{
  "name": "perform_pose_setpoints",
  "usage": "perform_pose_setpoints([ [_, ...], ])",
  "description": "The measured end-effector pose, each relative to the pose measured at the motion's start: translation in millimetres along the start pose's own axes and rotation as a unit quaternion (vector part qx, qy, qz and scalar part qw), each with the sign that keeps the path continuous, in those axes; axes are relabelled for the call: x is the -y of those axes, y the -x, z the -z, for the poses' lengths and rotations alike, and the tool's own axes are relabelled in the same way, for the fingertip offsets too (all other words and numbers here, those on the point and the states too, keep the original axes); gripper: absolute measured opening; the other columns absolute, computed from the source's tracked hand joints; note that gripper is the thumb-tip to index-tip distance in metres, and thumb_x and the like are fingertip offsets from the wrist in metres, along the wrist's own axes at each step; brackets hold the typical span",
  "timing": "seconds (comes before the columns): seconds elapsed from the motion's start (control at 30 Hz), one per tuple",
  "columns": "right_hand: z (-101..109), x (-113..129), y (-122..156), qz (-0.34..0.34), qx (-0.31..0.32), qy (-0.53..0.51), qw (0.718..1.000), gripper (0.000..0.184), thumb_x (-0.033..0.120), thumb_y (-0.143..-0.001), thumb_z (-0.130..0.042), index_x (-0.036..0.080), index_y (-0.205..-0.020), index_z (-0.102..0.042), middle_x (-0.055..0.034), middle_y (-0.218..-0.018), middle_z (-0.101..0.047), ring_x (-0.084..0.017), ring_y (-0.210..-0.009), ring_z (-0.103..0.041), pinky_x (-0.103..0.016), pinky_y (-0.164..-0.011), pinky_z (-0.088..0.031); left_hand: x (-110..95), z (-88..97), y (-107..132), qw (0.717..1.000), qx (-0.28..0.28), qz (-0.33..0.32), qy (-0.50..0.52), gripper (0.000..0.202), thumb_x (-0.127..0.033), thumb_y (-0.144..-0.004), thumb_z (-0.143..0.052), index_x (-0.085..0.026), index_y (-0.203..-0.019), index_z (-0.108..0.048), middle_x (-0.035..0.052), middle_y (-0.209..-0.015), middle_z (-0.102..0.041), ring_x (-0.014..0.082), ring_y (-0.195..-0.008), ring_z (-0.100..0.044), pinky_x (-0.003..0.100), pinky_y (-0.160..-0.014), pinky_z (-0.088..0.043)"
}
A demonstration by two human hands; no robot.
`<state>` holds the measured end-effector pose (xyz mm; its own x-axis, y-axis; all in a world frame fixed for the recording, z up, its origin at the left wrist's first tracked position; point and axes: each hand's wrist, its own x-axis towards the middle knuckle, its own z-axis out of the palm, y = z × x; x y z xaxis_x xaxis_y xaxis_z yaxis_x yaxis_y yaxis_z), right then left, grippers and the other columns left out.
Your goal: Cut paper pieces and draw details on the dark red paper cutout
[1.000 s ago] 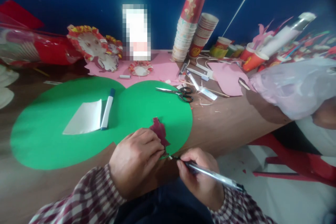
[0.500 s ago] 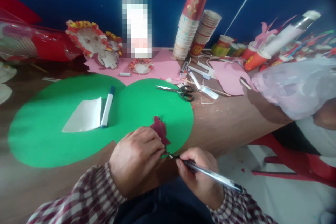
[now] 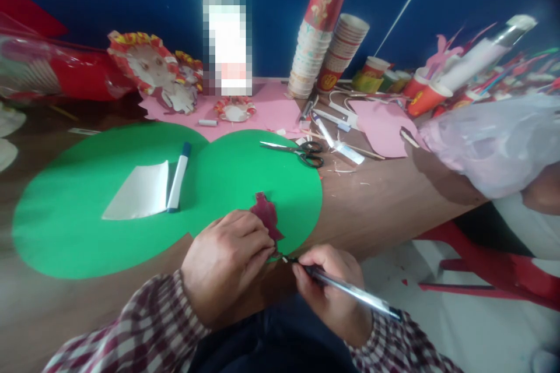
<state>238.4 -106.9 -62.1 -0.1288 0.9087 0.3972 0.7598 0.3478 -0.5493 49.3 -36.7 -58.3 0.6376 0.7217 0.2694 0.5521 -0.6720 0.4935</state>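
My left hand [image 3: 234,256] is closed on a small dark red paper cutout [image 3: 266,217], pinching its lower end near the front edge of the green paper [image 3: 227,180]. Part of the cutout is hidden under my fingers. In my right hand [image 3: 335,288] a pen [image 3: 354,292] with a clear barrel is gripped near its tip. The pen's tip points left and meets the cutout's lower end by my left fingertips; whether it touches, I cannot tell. Black-handled scissors [image 3: 301,153] lie at the green paper's far right edge. A white marker [image 3: 178,180] with blue ends rests beside a folded white paper [image 3: 139,192].
Behind the green sheet lies pink paper [image 3: 275,113] with small paper crafts. Stacked paper cups [image 3: 321,29] stand against the blue wall. Pens and scraps lie right of the scissors. A clear plastic bag [image 3: 494,140] and a red stool [image 3: 490,274] are at the right, near another person's arm.
Almost nothing differs. Both hands keep their hold and position, and the view has shifted very slightly.
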Motion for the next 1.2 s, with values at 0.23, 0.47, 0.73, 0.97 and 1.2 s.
perform_pose_setpoints([
  [0.23,0.0,0.5,-0.2,0.003,0.005,-0.004,1.000,0.007,0.021,-0.083,-0.056,0.019,-0.077,-0.053,0.0011,-0.061,-0.060,-0.012,-0.055,-0.058,-0.022,-0.057,-0.042,-0.1,0.1,0.5,1.000,-0.004,0.000,-0.003,0.013,-0.025,-0.085,-0.053,-0.024,-0.085,-0.066,0.0015,-0.088,-0.064,0.0184,-0.086,-0.056,0.035,-0.077,-0.046],
  [0.47,-0.3,2.1,-0.6,0.008,-0.001,-0.013,1.000,0.008,0.022,-0.083,-0.056,0.019,-0.077,-0.053,0.0012,-0.062,-0.062,-0.011,-0.055,-0.059,-0.020,-0.058,-0.044,-0.3,0.2,-0.4,1.000,-0.004,0.002,-0.004,0.013,-0.025,-0.085,-0.054,-0.024,-0.086,-0.066,0.0015,-0.088,-0.064,0.0186,-0.086,-0.056,0.036,-0.077,-0.046],
  [0.73,-0.5,1.1,0.4,0.010,0.007,-0.012,1.000,0.008,0.025,-0.084,-0.055,0.020,-0.078,-0.054,0.0001,-0.063,-0.063,-0.013,-0.056,-0.060,-0.021,-0.058,-0.047,-0.8,0.8,-0.8,1.000,-0.002,0.000,-0.004,0.014,-0.026,-0.085,-0.053,-0.023,-0.086,-0.066,0.0020,-0.087,-0.064,0.0188,-0.086,-0.057,0.036,-0.076,-0.047],
  [0.97,-0.1,1.2,0.0,0.012,0.008,-0.012,1.000,0.008,0.024,-0.084,-0.056,0.020,-0.078,-0.054,0.0002,-0.063,-0.063,-0.012,-0.056,-0.060,-0.021,-0.057,-0.046,-0.9,0.9,-1.3,1.000,-0.001,0.002,-0.005,0.014,-0.025,-0.085,-0.053,-0.024,-0.085,-0.067,0.0017,-0.087,-0.064,0.0190,-0.086,-0.057,0.036,-0.076,-0.047],
  [1.2,-1.1,0.8,0.7,0.005,0.018,-0.009,1.000,0.010,0.026,-0.085,-0.055,0.020,-0.077,-0.054,0.0007,-0.062,-0.063,-0.012,-0.057,-0.061,-0.021,-0.057,-0.046,-0.4,1.7,0.7,1.000,-0.001,0.001,-0.004,0.013,-0.025,-0.085,-0.053,-0.024,-0.086,-0.066,0.0018,-0.088,-0.064,0.0189,-0.086,-0.056,0.036,-0.076,-0.046],
])
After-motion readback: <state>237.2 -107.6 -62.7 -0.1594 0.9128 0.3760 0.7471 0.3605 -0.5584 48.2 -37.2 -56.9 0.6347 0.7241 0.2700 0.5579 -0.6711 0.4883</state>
